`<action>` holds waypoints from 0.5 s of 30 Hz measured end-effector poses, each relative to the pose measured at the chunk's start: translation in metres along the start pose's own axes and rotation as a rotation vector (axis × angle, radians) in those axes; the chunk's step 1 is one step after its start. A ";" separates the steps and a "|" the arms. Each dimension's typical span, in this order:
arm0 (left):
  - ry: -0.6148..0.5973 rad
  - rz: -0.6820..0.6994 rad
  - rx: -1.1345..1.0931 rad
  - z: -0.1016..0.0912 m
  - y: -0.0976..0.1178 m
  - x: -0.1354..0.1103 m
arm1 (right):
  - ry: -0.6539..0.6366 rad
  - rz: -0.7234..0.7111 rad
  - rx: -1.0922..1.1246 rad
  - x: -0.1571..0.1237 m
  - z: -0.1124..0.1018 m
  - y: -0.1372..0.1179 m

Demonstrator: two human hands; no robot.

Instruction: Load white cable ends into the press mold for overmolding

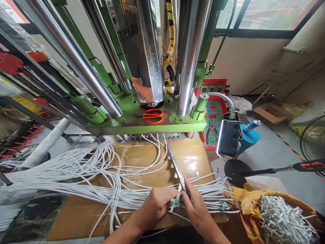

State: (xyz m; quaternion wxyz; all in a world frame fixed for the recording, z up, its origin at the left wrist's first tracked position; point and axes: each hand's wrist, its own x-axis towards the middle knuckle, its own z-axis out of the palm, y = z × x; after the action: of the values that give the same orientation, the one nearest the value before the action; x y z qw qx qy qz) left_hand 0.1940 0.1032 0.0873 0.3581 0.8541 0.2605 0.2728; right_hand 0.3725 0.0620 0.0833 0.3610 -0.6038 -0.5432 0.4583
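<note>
One metal bar (pixel 175 165), held slantwise at lower centre of the frame: long, narrow and silvery, darker toward its far end, with at least three small pale tabs (pixel 172 166) jutting in a row from its left edge. Near end clasped in the right hand (pixel 196 205), thumb and fingers closed about it. Just beside it, pinched by the left hand (pixel 161 201), one connector piece (pixel 175 203), white and teal, partly hidden by the fingers; cannot tell its full shape. Beneath both hands, running from the left edge to right of centre, a thick spread of white cables (pixel 76 188), too many to count, with bits of teal at several right-hand ends. Four more strands, apart from the spread, looping up at centre toward the green plate (pixel 111 128). Under all this, one bench (pixel 193 152) with a glossy brown top, and on it, right of the bar, one loose teal-and-white bit (pixel 197 174). Above, at centre, one pair of red-handled scissors (pixel 153 117) lying on the green plate. Right of centre, one red control box (pixel 214 81) and one lit lamp (pixel 230 135). At lower right, one yellow bag (pixel 247 206), heaped with countless white offcuts (pixel 284 217).
</note>
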 end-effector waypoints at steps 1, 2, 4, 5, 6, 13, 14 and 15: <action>-0.010 -0.005 -0.016 0.000 0.000 0.000 | -0.003 -0.007 -0.006 0.000 0.000 0.000; -0.018 -0.017 -0.038 0.000 0.001 0.001 | -0.003 -0.012 -0.008 0.000 0.000 -0.001; -0.014 -0.094 -0.096 -0.001 0.004 0.005 | -0.001 -0.022 0.005 0.001 -0.001 -0.004; 0.001 -0.181 -0.132 -0.002 0.006 0.007 | -0.010 -0.024 0.026 0.001 -0.002 -0.006; 0.029 -0.293 -0.178 -0.003 0.009 0.009 | -0.028 -0.019 0.056 0.002 -0.003 -0.009; 0.268 -0.757 -0.649 -0.020 0.015 0.011 | -0.065 0.128 0.142 0.003 -0.008 -0.024; 0.280 -0.778 -0.701 -0.022 0.014 0.010 | -0.065 0.144 0.135 0.002 -0.008 -0.024; 0.297 -0.794 -0.757 -0.023 0.014 0.009 | -0.066 0.157 0.129 0.002 -0.008 -0.024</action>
State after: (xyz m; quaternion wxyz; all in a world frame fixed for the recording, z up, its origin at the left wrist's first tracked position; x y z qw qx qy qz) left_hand 0.1888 0.1110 0.1143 0.6740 0.4549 0.4934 0.3088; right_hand 0.3719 0.0683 0.1082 0.3441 -0.6047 -0.4752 0.5387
